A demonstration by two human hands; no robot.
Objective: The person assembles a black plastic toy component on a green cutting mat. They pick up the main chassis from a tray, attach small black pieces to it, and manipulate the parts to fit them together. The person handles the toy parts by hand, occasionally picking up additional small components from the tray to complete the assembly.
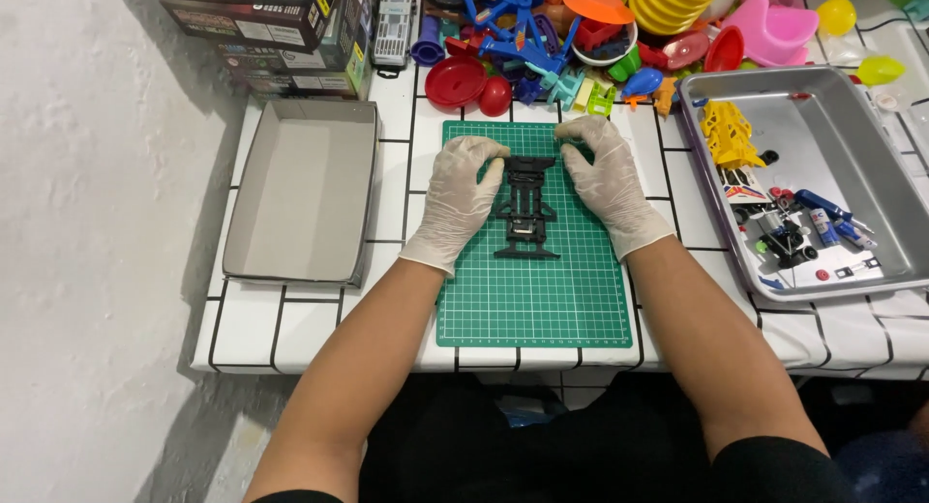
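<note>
Black chassis frame [525,209] is lying flat on the green cutting mat [532,300], upper-middle of the mat, long axis running away from the person, toward the far mat edge. It is flanked by both gloved hands: left hand [460,195] on the mat's left side, fingers curled in against the frame's far-left corner; right hand [606,174] on the mat's right side, fingertips pinched at the far-right corner. Both grips are closed on the frame's far end, near end left free on the mat. Neither hand is clearly nearer; contact is roughly symmetric across the frame. Near part of the mat below the frame is bare, nothing seen between forearms and frame. Left of the mat, an open grey cardboard tray [305,189] is set on the tiled surface [290,319], well apart. Right of the mat, a metal tray [823,106] holds a yellow part [728,133] and small blue and black pieces. Beyond the mat's far edge, a heap of coloured plastic toys [581,39] sits close to the fingertips, a red lid [456,81] nearest; stacked boxes [271,24] beyond the cardboard tray.
</note>
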